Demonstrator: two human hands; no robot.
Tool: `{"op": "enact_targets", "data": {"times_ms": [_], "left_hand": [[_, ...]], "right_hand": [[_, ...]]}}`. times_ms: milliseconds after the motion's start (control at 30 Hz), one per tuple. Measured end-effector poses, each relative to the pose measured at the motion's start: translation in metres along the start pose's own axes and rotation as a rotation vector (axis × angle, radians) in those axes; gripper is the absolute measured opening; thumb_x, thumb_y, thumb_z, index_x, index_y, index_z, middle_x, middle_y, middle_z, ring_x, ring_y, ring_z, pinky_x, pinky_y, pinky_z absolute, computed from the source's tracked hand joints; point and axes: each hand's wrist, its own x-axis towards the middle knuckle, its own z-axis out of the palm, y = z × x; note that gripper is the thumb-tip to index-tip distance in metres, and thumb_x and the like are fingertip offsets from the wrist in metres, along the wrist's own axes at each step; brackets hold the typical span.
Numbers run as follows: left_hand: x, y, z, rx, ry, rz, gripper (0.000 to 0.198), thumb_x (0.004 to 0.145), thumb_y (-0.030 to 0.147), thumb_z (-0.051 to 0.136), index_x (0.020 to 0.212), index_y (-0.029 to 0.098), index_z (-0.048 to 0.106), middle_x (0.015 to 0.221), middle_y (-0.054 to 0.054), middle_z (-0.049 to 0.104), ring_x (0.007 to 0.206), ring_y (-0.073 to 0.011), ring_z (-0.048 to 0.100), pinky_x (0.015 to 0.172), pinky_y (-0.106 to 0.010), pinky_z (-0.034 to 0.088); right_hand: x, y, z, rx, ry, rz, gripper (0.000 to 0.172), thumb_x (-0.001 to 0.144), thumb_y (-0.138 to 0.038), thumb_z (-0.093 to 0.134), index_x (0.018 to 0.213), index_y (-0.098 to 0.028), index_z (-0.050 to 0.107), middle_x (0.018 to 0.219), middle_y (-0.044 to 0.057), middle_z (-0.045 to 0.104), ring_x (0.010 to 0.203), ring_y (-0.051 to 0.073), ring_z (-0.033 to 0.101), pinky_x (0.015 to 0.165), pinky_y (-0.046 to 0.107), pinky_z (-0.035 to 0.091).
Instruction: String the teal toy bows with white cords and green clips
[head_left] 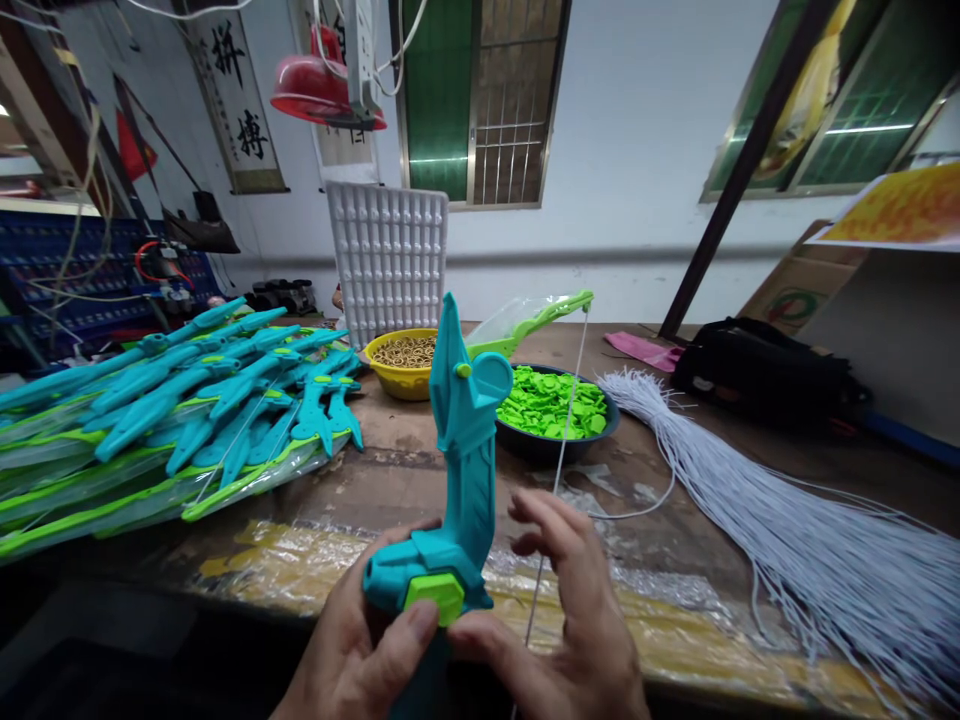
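My left hand grips the handle of a teal toy bow with a lime green button, and its thumb presses on that button. A lime green limb of the bow reaches up and away to the right. From its tip a white string runs down toward my right hand. My right hand sits beside the handle with its thumb against the button's edge and its fingers spread near the string.
A pile of finished teal and green bows lies at the left. A yellow bowl of small rings and a dark bowl of green parts stand behind. A bundle of white cords spreads at the right, with a black bag beyond.
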Motion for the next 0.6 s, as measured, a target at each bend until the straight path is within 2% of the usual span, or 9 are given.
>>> {"op": "enact_targets", "data": {"times_ms": [33, 133, 167, 233, 300, 400, 500, 600], "left_hand": [[0.0, 0.001, -0.001, 0.009, -0.014, 0.004, 0.054, 0.08, 0.056, 0.075, 0.123, 0.024, 0.068, 0.119, -0.008, 0.075, 0.105, -0.0299, 0.071, 0.091, -0.033, 0.056], [-0.003, 0.001, -0.003, 0.047, -0.026, 0.034, 0.056, 0.08, 0.057, 0.074, 0.124, 0.024, 0.068, 0.118, -0.007, 0.076, 0.108, -0.0309, 0.07, 0.092, -0.033, 0.056], [-0.003, 0.0, -0.004, 0.065, -0.011, 0.046, 0.054, 0.08, 0.056, 0.074, 0.123, 0.025, 0.069, 0.118, -0.006, 0.076, 0.108, -0.0304, 0.07, 0.092, -0.033, 0.056], [-0.005, -0.004, -0.007, 0.12, 0.038, 0.079, 0.049, 0.08, 0.055, 0.074, 0.12, 0.026, 0.07, 0.119, -0.005, 0.076, 0.108, -0.0294, 0.07, 0.094, -0.033, 0.056], [-0.005, -0.007, -0.011, 0.184, 0.068, 0.109, 0.047, 0.08, 0.055, 0.074, 0.118, 0.027, 0.07, 0.117, -0.004, 0.076, 0.107, -0.029, 0.07, 0.093, -0.033, 0.056], [0.0, -0.01, -0.019, 0.249, 0.031, 0.136, 0.045, 0.082, 0.053, 0.072, 0.118, 0.025, 0.071, 0.115, -0.005, 0.076, 0.107, -0.0303, 0.069, 0.092, -0.034, 0.057], [0.007, -0.012, -0.026, 0.281, -0.059, 0.115, 0.046, 0.085, 0.05, 0.069, 0.122, 0.023, 0.068, 0.121, -0.008, 0.073, 0.112, -0.0315, 0.067, 0.098, -0.037, 0.054], [0.011, -0.014, -0.033, 0.175, -0.174, 0.018, 0.047, 0.09, 0.048, 0.067, 0.13, 0.024, 0.062, 0.132, -0.01, 0.068, 0.123, -0.0318, 0.061, 0.107, -0.042, 0.047]], "right_hand": [[0.002, -0.002, 0.001, 0.144, -0.064, 0.117, 0.072, 0.083, -0.031, 0.081, 0.145, -0.023, 0.047, 0.136, 0.014, 0.055, 0.112, 0.027, 0.063, 0.091, 0.036, 0.058], [0.012, -0.013, 0.004, 0.726, -0.409, 0.434, 0.05, 0.087, -0.03, 0.074, 0.133, -0.023, 0.057, 0.119, 0.008, 0.068, 0.101, 0.023, 0.069, 0.091, 0.034, 0.058], [0.016, -0.018, 0.005, 0.864, -0.472, 0.507, 0.045, 0.087, -0.031, 0.074, 0.128, -0.022, 0.06, 0.113, 0.006, 0.071, 0.099, 0.022, 0.07, 0.091, 0.034, 0.058], [0.021, -0.028, 0.007, 0.996, -0.468, 0.607, 0.042, 0.083, -0.029, 0.077, 0.122, -0.021, 0.063, 0.106, 0.004, 0.072, 0.096, 0.022, 0.07, 0.092, 0.032, 0.056], [0.022, -0.035, 0.009, 1.002, -0.415, 0.664, 0.041, 0.079, -0.026, 0.079, 0.117, -0.02, 0.065, 0.103, 0.004, 0.073, 0.097, 0.021, 0.07, 0.091, 0.029, 0.054], [0.019, -0.036, 0.014, 0.947, -0.366, 0.699, 0.039, 0.076, -0.021, 0.077, 0.114, -0.019, 0.066, 0.105, 0.004, 0.073, 0.102, 0.022, 0.067, 0.092, 0.028, 0.052], [0.016, -0.028, 0.02, 0.859, -0.344, 0.712, 0.041, 0.076, -0.022, 0.076, 0.115, -0.018, 0.066, 0.108, 0.005, 0.072, 0.104, 0.023, 0.066, 0.093, 0.03, 0.051], [0.014, -0.018, 0.023, 0.739, -0.363, 0.76, 0.046, 0.076, -0.033, 0.08, 0.117, -0.018, 0.065, 0.105, 0.007, 0.073, 0.096, 0.025, 0.068, 0.08, 0.031, 0.056]]}}
